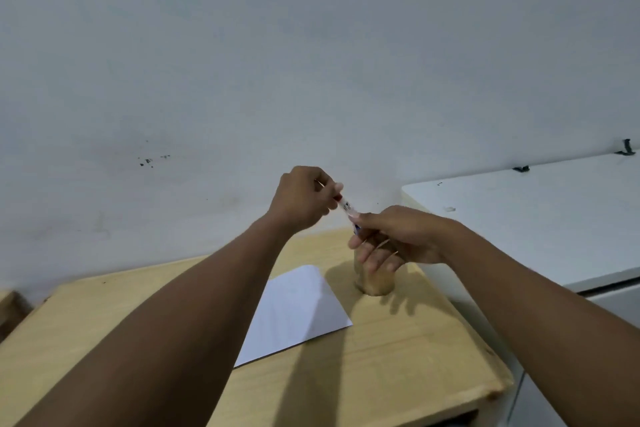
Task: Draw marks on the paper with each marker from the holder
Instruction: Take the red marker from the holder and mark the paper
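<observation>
Both my hands hold one white marker [347, 209] above the table. My left hand [304, 198] pinches its upper end, where a red cap shows. My right hand [394, 236] grips its lower end, with a bit of blue showing at my fingers. A tan round holder [375, 282] stands on the table right under my right hand, mostly hidden by my fingers. The white sheet of paper [298, 308] lies flat to the left of the holder, partly covered by my left forearm.
The light wooden table [398, 367] ends at its right edge near a white cabinet top [540, 218]. A plain white wall [311, 62] stands close behind. A brown object [10, 308] sits at the far left edge.
</observation>
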A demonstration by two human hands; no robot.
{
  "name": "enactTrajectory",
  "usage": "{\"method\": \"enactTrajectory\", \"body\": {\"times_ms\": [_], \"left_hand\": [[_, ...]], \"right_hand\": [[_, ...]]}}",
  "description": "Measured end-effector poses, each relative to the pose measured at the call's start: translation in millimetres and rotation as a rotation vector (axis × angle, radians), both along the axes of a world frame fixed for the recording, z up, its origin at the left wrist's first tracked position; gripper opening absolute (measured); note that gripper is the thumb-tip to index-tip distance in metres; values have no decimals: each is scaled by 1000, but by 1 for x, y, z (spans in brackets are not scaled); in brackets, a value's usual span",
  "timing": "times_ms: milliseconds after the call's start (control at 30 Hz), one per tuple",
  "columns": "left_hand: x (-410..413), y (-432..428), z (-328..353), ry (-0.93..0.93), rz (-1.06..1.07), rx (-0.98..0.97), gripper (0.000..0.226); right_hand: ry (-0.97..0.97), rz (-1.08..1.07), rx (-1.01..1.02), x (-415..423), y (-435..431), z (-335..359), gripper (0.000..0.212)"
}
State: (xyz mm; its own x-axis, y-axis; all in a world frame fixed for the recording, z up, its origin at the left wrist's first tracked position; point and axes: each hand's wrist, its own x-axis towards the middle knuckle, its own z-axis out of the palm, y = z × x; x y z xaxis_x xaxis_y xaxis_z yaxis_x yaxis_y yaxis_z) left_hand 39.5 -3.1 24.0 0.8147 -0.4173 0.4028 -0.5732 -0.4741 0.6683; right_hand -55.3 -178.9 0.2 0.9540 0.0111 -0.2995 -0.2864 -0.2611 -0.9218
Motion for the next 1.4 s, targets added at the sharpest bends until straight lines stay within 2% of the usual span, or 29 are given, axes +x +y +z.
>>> {"method": "enactTrajectory", "body": {"times_ms": [67,133,267,367,533,567,600,667,767,900,1033,1100,1200,1300,1400], "left_hand": [[-1,21,8,57,-6,-107,26],[-3,43,12,113,-15,-186,28],[-6,86,2,200,24,-284,34],[-3,119,-20,247,83,-366,30],[10,171,-59,438,277,-750,30],[15,186,-69,428,319,-722,30],[19,201,-80,387,351,-613,29],[24,222,-101,297,384,-290,26],[34,234,-127,261,376,116,17],[46,230,-151,242,319,374,5],[51,225,-167,207,326,402,10],[50,224,-171,196,323,390,11],[47,223,-179,194,334,251,12],[45,222,-187,157,349,129,31],[46,223,-194,120,366,198,58]], "right_hand": [[29,32,167,4,29,-2,82],[-13,-22,375,11,60,-9,84],[-142,-335,855,36,113,-25,56],[-185,-414,955,52,144,-32,30],[-251,-299,907,72,171,-38,20],[-265,-290,868,77,171,-40,20],[-275,-284,824,81,168,-42,21],[-273,-262,750,88,159,-47,22],[-226,-233,674,101,157,-61,20],[-242,-244,461,121,170,-85,6],[-292,-247,262,139,184,-108,7],[-294,-237,243,144,193,-118,6],[-271,-204,250,148,205,-130,11],[-237,-205,283,151,210,-141,10],[-253,-201,249,149,210,-147,11]]}}
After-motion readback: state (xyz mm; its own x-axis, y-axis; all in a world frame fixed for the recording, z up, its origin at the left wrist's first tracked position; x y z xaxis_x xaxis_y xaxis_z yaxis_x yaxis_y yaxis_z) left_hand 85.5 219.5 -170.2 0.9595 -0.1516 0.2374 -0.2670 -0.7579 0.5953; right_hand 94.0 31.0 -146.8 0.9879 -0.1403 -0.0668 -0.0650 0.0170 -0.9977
